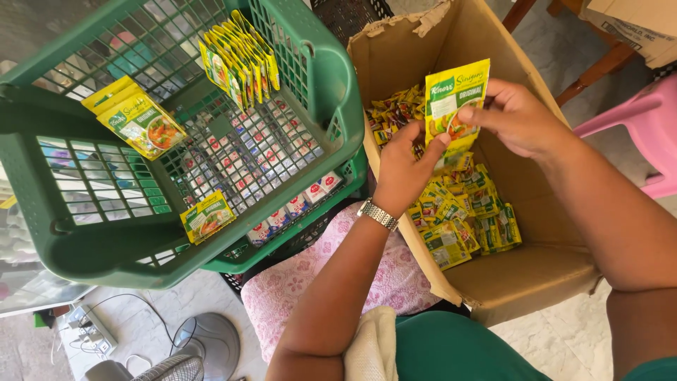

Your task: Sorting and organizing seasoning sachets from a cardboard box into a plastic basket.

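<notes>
Both hands hold one yellow and green seasoning sachet (455, 106) above an open cardboard box (536, 275). My left hand (407, 164), with a metal watch on its wrist, pinches the sachet's lower edge. My right hand (518, 118) grips its right side. Several more sachets (469, 215) lie in a loose pile on the box floor. To the left, a green plastic basket (331, 77) holds a standing row of the same sachets (238, 58), a small stack (137, 118) and a single one (206, 216).
A second green basket (282, 257) sits under the first, with small red and white packets (293, 206) inside. A pink floral cloth (317, 279) lies below, a pink plastic chair (645, 130) stands at right, and a fan (176, 367) and power strip (90, 328) rest on the floor.
</notes>
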